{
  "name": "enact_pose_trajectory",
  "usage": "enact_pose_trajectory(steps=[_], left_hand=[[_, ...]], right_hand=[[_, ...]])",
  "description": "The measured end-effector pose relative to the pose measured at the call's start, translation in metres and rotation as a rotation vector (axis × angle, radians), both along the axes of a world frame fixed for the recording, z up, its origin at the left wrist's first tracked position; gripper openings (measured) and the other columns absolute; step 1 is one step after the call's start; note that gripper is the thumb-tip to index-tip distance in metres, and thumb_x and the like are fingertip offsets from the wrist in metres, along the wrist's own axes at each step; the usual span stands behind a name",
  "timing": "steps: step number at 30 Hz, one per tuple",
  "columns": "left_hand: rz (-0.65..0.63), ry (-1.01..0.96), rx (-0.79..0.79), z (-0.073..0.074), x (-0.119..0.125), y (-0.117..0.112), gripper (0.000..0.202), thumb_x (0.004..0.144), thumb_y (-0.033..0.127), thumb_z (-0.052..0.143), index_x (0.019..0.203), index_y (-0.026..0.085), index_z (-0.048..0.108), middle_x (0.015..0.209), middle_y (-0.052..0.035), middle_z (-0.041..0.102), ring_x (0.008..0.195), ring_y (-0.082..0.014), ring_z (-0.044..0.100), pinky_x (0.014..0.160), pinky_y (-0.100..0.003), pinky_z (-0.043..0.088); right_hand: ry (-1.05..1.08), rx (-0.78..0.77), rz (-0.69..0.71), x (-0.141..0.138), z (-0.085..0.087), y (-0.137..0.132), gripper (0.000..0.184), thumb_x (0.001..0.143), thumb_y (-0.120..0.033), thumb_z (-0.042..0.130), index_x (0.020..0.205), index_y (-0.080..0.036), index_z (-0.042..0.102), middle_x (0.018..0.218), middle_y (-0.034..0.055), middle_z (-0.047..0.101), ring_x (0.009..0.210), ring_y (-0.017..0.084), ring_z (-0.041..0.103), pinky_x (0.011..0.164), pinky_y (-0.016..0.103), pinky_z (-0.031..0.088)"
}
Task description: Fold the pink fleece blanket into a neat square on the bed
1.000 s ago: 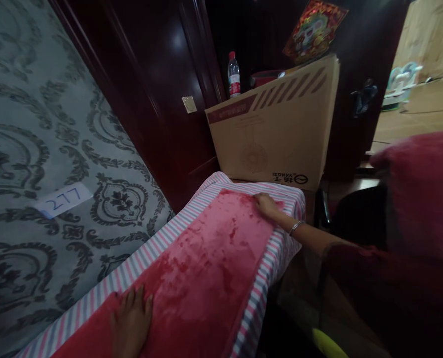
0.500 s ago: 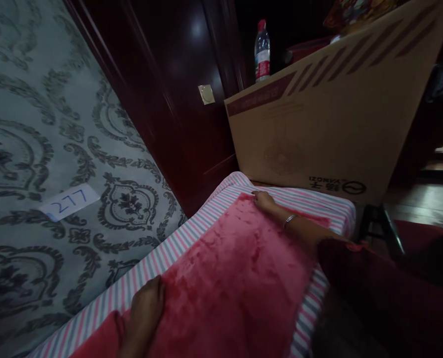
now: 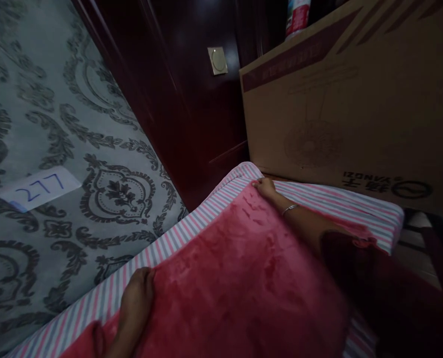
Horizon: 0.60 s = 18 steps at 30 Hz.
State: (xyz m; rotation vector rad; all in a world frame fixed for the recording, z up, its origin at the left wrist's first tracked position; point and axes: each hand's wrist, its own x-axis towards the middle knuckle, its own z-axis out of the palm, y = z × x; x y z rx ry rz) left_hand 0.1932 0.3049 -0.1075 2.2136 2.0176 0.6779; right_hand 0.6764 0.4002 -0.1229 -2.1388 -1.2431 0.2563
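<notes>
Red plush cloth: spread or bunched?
Mostly spread: red plush cloth lies broad over pink-grey-white striped cloth, right hand at a far corner. A fold shows beside the left hand.

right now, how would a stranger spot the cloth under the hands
Start at the big cardboard box, upper right, then drop to the striped cover. The red cloth lies over it, the left hand on its left edge and the right hand at its far corner. Unlike the surrounding stripes, it is red with darker patches.
</notes>
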Motion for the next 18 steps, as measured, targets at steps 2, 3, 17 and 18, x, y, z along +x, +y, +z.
enact_pose_trajectory(steps=[2,3,17,18], left_hand=[[0.018,0.045,-0.013,-0.002,0.001,0.004,0.028,0.086,0.04,0.033,0.077,0.024,0.055,0.088,-0.0122,0.07,0.086,-0.0288,0.066,0.082,-0.038,0.048],[0.028,0.076,-0.046,-0.004,0.001,0.005,0.029,0.086,0.04,0.032,0.078,0.024,0.055,0.089,-0.0129,0.07,0.087,-0.0291,0.067,0.081,-0.038,0.048],[-0.001,0.167,-0.211,-0.016,-0.006,0.03,0.045,0.088,0.051,0.024,0.085,0.022,0.058,0.1,-0.0168,0.071,0.095,-0.0332,0.068,0.083,-0.041,0.049],[-0.01,0.164,-0.2,-0.017,-0.006,0.03,0.043,0.088,0.05,0.025,0.084,0.022,0.058,0.099,-0.0164,0.071,0.094,-0.0327,0.068,0.082,-0.041,0.049]], right_hand=[[-0.007,0.013,-0.003,-0.003,-0.003,0.003,0.034,0.097,-0.032,0.047,0.103,-0.011,0.072,0.099,0.0096,0.072,0.086,0.016,0.062,0.066,0.023,0.038],[-0.011,0.014,-0.003,-0.005,-0.005,0.004,0.033,0.096,-0.032,0.048,0.102,-0.012,0.072,0.1,0.0099,0.072,0.086,0.017,0.062,0.067,0.023,0.039],[-0.065,-0.091,0.103,0.021,0.016,-0.059,0.032,0.09,-0.026,0.061,0.12,-0.019,0.068,0.124,0.0083,0.069,0.105,0.019,0.063,0.079,0.022,0.043],[-0.07,-0.1,0.107,0.028,0.017,-0.074,0.034,0.09,-0.026,0.061,0.122,-0.019,0.068,0.124,0.0085,0.069,0.105,0.019,0.063,0.08,0.022,0.044]])
